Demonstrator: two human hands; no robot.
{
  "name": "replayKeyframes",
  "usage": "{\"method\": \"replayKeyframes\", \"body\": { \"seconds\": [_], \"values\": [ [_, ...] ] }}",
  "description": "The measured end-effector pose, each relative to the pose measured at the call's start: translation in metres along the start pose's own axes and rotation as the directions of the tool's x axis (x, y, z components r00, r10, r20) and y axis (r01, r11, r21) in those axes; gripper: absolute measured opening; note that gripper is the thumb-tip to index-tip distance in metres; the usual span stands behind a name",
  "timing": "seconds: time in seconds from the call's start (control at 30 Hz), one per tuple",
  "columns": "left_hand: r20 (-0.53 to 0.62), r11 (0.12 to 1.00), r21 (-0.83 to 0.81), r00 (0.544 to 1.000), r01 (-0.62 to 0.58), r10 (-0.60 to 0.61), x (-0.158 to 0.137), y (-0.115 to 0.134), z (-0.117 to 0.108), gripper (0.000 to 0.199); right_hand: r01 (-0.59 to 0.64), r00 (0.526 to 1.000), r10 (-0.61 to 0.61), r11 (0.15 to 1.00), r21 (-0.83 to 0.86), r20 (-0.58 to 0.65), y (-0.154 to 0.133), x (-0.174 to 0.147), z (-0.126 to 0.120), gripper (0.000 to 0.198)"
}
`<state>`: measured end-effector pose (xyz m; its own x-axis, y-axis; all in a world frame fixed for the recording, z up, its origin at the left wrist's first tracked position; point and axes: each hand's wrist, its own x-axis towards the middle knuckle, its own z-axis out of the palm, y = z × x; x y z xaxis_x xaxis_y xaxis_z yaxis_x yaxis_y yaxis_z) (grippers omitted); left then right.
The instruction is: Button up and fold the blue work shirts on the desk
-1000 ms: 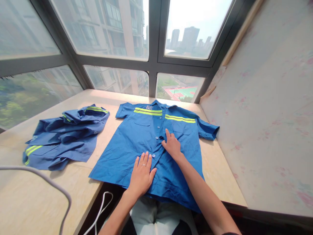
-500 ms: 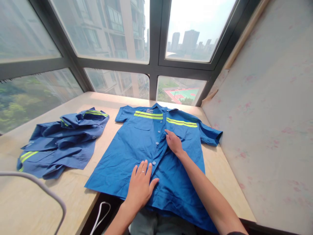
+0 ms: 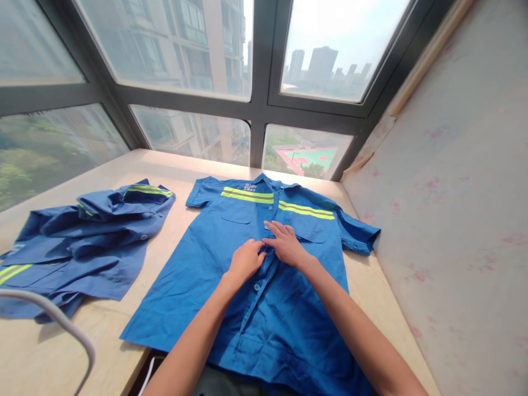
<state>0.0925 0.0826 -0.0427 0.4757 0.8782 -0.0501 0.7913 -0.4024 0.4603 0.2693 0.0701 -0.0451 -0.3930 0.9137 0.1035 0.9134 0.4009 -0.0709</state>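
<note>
One blue shirt (image 3: pixel 289 297) is lying spread, front up, on the pale table (image 3: pixel 396 308), its lower part extending past the near edge and one sleeve reaching the wall (image 3: pixel 466 192). Bare strips are showing behind the collar, below that sleeve, and between the shirt and a second blue garment (image 3: pixel 103 242) on the left. The shirt is lying directly beneath both hands, which are meeting at its button placket. The left hand (image 3: pixel 246 259) is curling its fingers there; the right hand (image 3: pixel 285 242) is bending its fingers loosely. Whether either is pinching cloth is impossible to make out.
</note>
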Motion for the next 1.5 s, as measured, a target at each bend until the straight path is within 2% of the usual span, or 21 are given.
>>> {"method": "replayKeyframes", "body": {
  "seconds": [0.13, 0.27, 0.37, 0.53, 0.63, 0.8, 0.9, 1.0, 1.17, 1.27, 1.4, 1.5],
  "values": [
    [0.060, 0.993, -0.113, 0.998, -0.028, 0.035, 0.013, -0.012, 0.003, 0.022, 0.021, 0.992, -0.028, 0.998, 0.062, 0.121, 0.003, 0.003, -0.006, 0.041],
    [0.107, 0.970, -0.241, 0.992, -0.042, 0.070, 0.019, -0.022, 0.002, 0.019, 0.055, 0.986, -0.062, 0.997, 0.048, 0.154, 0.004, 0.005, -0.011, 0.042],
    [0.108, 0.973, -0.222, 0.990, -0.070, 0.096, 0.020, -0.023, 0.002, 0.016, 0.096, 0.981, -0.090, 0.995, -0.023, 0.170, 0.003, 0.008, -0.013, 0.038],
    [0.056, 0.976, -0.208, 0.996, -0.059, 0.072, 0.017, -0.023, 0.005, 0.016, 0.138, 0.971, -0.132, 0.990, -0.018, 0.198, 0.008, 0.015, -0.018, 0.029],
    [0.019, 0.964, -0.258, 0.997, -0.062, 0.069, 0.016, -0.025, 0.007, 0.018, 0.157, 0.976, -0.148, 0.987, -0.040, 0.162, 0.013, 0.013, -0.021, 0.025],
    [0.034, 0.931, -0.360, 0.997, -0.055, 0.072, 0.017, -0.029, 0.008, 0.019, 0.122, 0.993, -0.121, 0.991, -0.062, 0.013, 0.011, 0.000, -0.014, 0.024],
    [0.035, 0.918, -0.391, 0.995, -0.070, 0.091, 0.018, -0.031, 0.008, 0.020, 0.123, 0.991, -0.124, 0.992, -0.023, -0.042, 0.005, -0.007, -0.006, 0.022],
    [0.021, 0.902, -0.426, 0.995, -0.075, 0.093, 0.017, -0.032, 0.009, 0.021, 0.145, 0.989, -0.143, 0.989, 0.032, -0.046, 0.000, -0.009, -0.001, 0.019],
    [-0.011, 0.867, -0.496, 0.999, -0.051, 0.053, 0.016, -0.031, 0.012, 0.019, 0.054, 0.992, -0.065, 0.994, 0.100, 0.112, -0.001, -0.010, 0.002, 0.022],
    [-0.023, 0.846, -0.532, 0.999, 0.019, -0.037, 0.016, -0.027, 0.012, 0.017, -0.022, 0.992, 0.005, 0.991, 0.131, 0.127, -0.002, -0.011, 0.003, 0.024],
    [-0.027, 0.819, -0.570, 0.995, 0.064, -0.096, 0.016, -0.025, 0.014, 0.013, 0.019, 0.996, -0.048, 0.943, 0.332, 0.079, 0.002, -0.012, -0.002, 0.035],
    [-0.036, 0.792, -0.607, 0.994, 0.064, -0.108, 0.016, -0.026, 0.017, 0.012, 0.046, 0.995, -0.078, 0.924, 0.380, 0.068, 0.009, -0.012, -0.007, 0.032]
  ]
}}
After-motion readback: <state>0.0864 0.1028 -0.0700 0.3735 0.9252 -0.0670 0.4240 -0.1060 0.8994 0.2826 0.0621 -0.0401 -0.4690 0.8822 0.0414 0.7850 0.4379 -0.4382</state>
